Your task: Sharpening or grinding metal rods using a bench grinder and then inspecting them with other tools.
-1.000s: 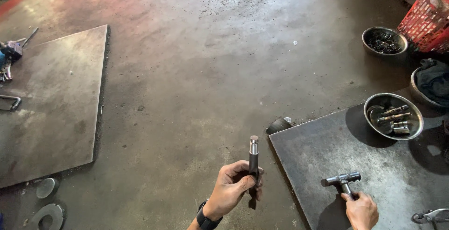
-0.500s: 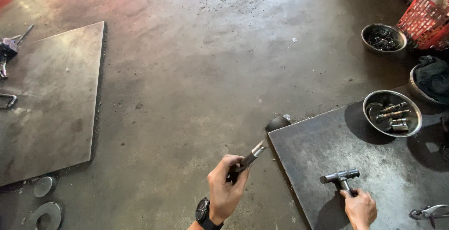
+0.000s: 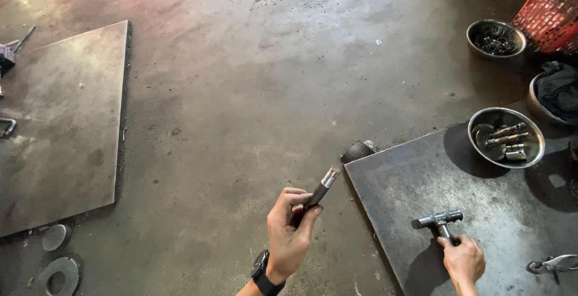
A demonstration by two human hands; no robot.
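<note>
Head view: left hand [image 3: 290,231] gripped dark rod w/ silver tip [image 3: 321,189], tilted up-right over concrete floor [image 3: 241,91]. Right hand [image 3: 462,261] closed on T-shaped metal tool [image 3: 438,220], resting on steel plate [image 3: 512,211]. Risk: rod slipping from loose hold, dropping to floor.

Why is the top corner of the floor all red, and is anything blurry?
Head view: a reddish glow tints the concrete floor at the top left; its source is out of frame. The metal bowl and the T-shaped tool cast dark shadows to their left on the steel plate. The rod in the left hand looks slightly smeared; the right hand is sharp.
</note>
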